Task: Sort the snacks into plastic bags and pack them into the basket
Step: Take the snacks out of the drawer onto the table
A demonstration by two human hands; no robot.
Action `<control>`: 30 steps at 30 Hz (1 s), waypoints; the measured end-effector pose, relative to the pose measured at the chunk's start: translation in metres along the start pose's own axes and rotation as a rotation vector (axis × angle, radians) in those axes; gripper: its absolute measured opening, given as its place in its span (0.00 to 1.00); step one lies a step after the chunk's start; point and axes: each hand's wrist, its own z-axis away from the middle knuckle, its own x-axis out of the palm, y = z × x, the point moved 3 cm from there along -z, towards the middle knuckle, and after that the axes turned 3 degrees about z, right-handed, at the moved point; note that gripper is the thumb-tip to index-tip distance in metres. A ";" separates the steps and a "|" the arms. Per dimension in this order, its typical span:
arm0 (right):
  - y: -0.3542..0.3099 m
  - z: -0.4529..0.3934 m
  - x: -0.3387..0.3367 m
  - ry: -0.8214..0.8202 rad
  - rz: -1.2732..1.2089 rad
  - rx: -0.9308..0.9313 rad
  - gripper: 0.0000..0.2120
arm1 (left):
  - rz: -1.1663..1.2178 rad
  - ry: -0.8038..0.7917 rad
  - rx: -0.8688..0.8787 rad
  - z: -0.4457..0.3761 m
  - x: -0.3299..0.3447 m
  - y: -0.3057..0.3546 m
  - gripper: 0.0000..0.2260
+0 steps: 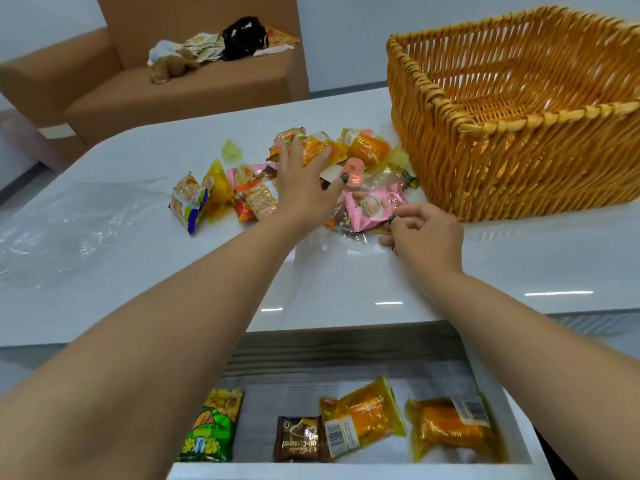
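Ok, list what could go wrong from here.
1. The clear plastic bag lies flat far to the left, hard to see against the glossy table; it may be overlooked.
2. Four snacks sit in the open drawer below and could be forgotten.
3. The left hand sweeping over the snack pile could scatter packets.
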 end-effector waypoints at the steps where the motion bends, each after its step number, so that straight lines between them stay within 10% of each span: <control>1: -0.001 0.000 0.000 -0.012 0.018 -0.014 0.07 | 0.076 -0.005 -0.011 0.012 -0.003 -0.002 0.25; 11: -0.019 0.044 -0.014 -0.330 0.128 0.059 0.08 | 0.303 -0.112 0.098 0.179 -0.032 -0.017 0.17; 16: -0.059 0.105 -0.058 -0.594 0.702 -0.638 0.09 | 0.418 0.143 -0.040 0.201 -0.048 -0.021 0.13; 19: -0.053 0.120 -0.074 -0.763 0.744 -0.412 0.10 | 0.413 0.166 0.118 0.202 -0.049 -0.004 0.10; 30: 0.030 0.116 -0.047 -1.163 1.472 -0.018 0.25 | 0.120 -0.740 -0.028 0.224 0.042 -0.021 0.18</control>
